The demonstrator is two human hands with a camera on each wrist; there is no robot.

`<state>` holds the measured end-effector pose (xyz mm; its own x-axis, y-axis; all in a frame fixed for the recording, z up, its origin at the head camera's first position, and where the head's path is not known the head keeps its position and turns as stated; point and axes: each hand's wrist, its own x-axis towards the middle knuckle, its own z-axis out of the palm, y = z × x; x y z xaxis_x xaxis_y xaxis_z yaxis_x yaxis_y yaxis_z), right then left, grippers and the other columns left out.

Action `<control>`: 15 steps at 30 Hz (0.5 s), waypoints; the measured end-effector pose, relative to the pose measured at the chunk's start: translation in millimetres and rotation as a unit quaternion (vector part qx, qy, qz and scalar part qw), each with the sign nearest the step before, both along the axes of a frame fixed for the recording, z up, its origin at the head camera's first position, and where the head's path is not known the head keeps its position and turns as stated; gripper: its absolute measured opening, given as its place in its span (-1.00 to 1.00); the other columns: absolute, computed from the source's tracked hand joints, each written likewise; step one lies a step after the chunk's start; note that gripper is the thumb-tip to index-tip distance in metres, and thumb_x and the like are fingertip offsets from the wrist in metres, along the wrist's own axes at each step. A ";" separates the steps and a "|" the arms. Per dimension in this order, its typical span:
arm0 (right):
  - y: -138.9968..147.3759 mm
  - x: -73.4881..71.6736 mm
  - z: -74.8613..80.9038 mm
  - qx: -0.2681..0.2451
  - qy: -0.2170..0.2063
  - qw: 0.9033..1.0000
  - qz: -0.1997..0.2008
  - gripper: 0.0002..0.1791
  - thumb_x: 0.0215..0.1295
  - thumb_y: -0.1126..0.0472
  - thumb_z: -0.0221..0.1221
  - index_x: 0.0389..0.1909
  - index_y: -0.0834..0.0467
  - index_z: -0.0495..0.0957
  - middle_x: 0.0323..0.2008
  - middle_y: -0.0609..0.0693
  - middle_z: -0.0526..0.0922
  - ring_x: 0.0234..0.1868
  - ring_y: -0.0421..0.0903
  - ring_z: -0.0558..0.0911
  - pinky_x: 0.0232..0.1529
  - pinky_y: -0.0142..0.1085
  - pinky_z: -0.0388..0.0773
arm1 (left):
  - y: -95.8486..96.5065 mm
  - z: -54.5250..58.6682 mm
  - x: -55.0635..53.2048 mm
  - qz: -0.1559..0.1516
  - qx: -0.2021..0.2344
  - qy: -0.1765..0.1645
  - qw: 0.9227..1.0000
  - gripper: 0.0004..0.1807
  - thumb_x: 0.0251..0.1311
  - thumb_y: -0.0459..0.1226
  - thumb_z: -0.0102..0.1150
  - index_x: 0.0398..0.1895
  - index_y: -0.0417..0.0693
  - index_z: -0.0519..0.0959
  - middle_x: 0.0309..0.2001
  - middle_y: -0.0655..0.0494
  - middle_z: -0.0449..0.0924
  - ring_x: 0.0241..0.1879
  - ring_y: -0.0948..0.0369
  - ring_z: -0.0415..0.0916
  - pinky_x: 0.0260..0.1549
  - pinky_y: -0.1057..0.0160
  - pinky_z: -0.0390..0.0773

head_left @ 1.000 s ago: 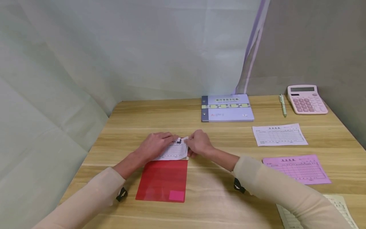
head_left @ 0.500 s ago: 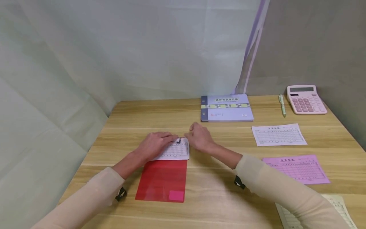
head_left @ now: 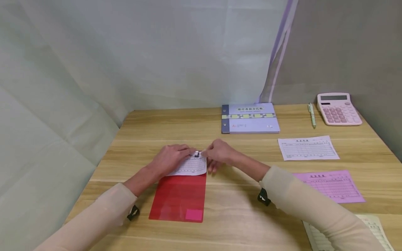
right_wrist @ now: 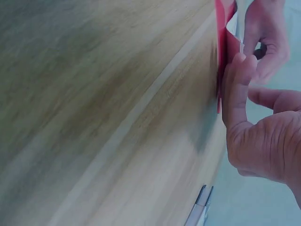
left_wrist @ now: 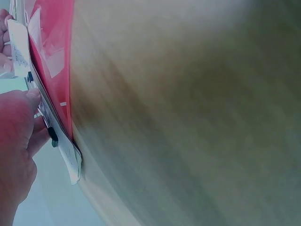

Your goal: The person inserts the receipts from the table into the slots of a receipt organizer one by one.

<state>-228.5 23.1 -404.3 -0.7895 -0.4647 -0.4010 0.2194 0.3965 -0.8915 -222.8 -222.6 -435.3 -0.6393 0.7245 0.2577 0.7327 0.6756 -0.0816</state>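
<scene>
A small printed white form lies over the top of a red folder. At its top edge is a metal clip with black ends. My left hand lies over the form's left part; in the left wrist view its thumb and fingers pinch the clip bar. My right hand pinches the form's right edge near the upper corner, and the paper bends up there. Its other fingers hang beside the folder's edge. Parts of the form and clip are hidden under the left hand.
Behind lies a blue account book. A green pen and a pink calculator lie at the back right. On the right are a white slip, a pink slip and a yellowish slip, partly under the right sleeve.
My right hand came off the form's right edge half a second ago, then came back down and took its edge again, bending it up. The left hand has stayed put.
</scene>
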 end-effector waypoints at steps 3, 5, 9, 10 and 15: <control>-0.8 2.3 -0.9 -0.011 -0.025 1.000 0.004 -0.76 0.57 0.31 0.18 -0.16 0.47 0.65 -0.43 0.29 0.75 -0.64 -0.07 0.69 -0.53 -0.24 0.73 | 0.0 -1.1 -0.3 -0.001 0.001 0.000 1.000 -0.60 0.39 -0.38 0.37 0.27 -0.03 0.71 0.08 -0.01 0.77 0.02 0.06 0.76 -0.06 0.04 0.76; -2.1 4.1 -3.4 -0.016 -0.033 0.999 0.002 -0.79 0.55 0.34 0.18 -0.20 0.48 0.62 -0.46 0.28 0.74 -0.64 -0.07 0.70 -0.53 -0.25 0.73 | 0.0 -1.9 -0.1 -0.002 0.000 0.003 1.000 -0.59 0.39 -0.39 0.37 0.27 -0.03 0.71 0.07 -0.01 0.77 0.02 0.06 0.76 -0.08 0.05 0.77; -4.1 8.1 -8.6 -0.025 -0.038 0.999 -0.021 -0.82 0.53 0.38 0.20 -0.23 0.47 0.60 -0.56 0.25 0.70 -0.66 -0.07 0.68 -0.55 -0.26 0.71 | 0.7 -3.8 0.7 -0.006 -0.003 0.019 1.000 -0.54 0.34 -0.44 0.39 0.28 -0.02 0.69 0.06 -0.01 0.77 -0.01 0.06 0.76 -0.14 0.07 0.78; -4.5 9.0 -9.6 -0.026 -0.037 0.999 -0.028 -0.82 0.53 0.38 0.20 -0.23 0.47 0.60 -0.58 0.24 0.69 -0.67 -0.08 0.67 -0.56 -0.26 0.71 | 0.9 -4.3 1.0 -0.008 -0.003 0.023 1.000 -0.53 0.32 -0.45 0.39 0.29 -0.02 0.69 0.06 -0.02 0.76 -0.01 0.06 0.76 -0.15 0.07 0.78; -6.3 13.4 -12.4 -0.027 -0.021 0.998 -0.047 -0.81 0.53 0.38 0.21 -0.26 0.47 0.61 -0.64 0.20 0.66 -0.69 -0.09 0.65 -0.60 -0.28 0.68 | 0.6 -7.3 2.1 -0.004 0.002 0.032 0.999 -0.49 0.30 -0.47 0.40 0.31 -0.02 0.67 0.06 -0.01 0.76 -0.01 0.06 0.76 -0.17 0.08 0.78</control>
<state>-215.1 16.8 -416.7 -0.8131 -0.4119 -0.4113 0.2910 0.3243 -0.9001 -220.7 -221.9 -442.6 -0.6162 0.7278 0.3010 0.7308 0.6709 -0.1259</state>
